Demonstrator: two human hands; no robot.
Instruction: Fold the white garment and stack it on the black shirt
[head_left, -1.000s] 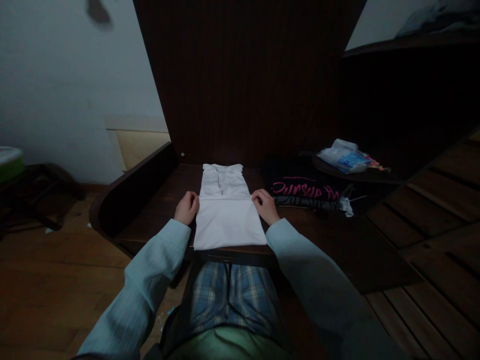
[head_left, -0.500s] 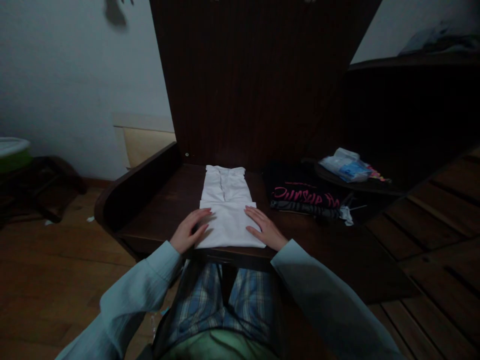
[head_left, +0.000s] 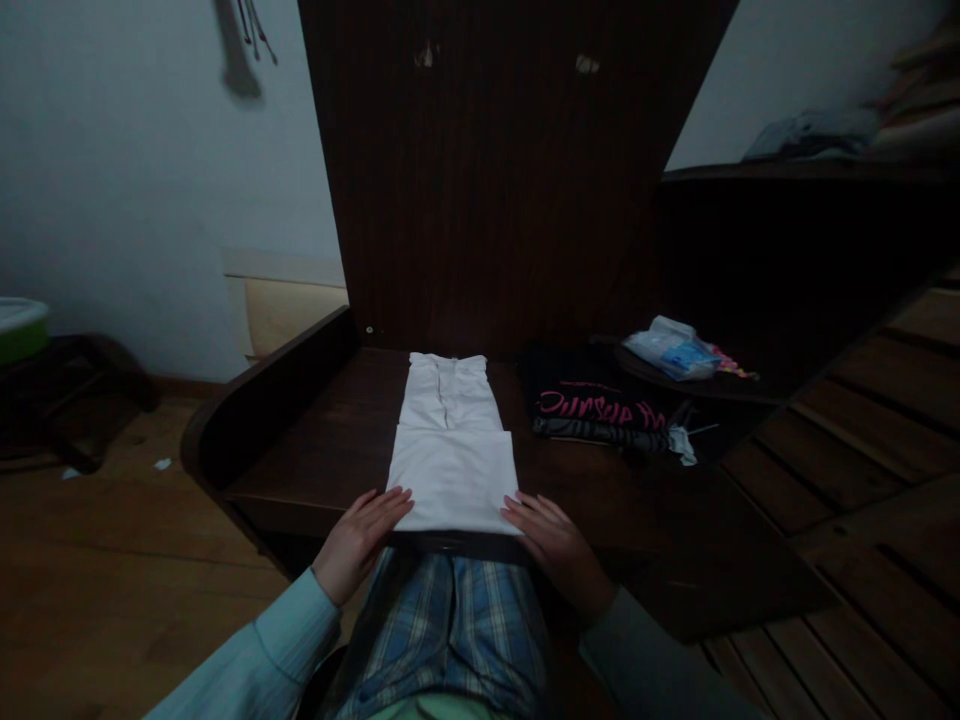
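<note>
At desk edge (head_left: 459, 541), white cloth (head_left: 454, 475)

White garment (head_left: 453, 480) was matt cloth, lightly creased; tabletop (head_left: 307, 435) looked smooth, dark wood; packet (head_left: 673, 352) appeared thin, shiny plastic; plaid legwear (head_left: 420, 620) was woven cloth.

Garment (head_left: 453, 475) on tabletop (head_left: 322, 430), left of package (head_left: 675, 352)
</note>
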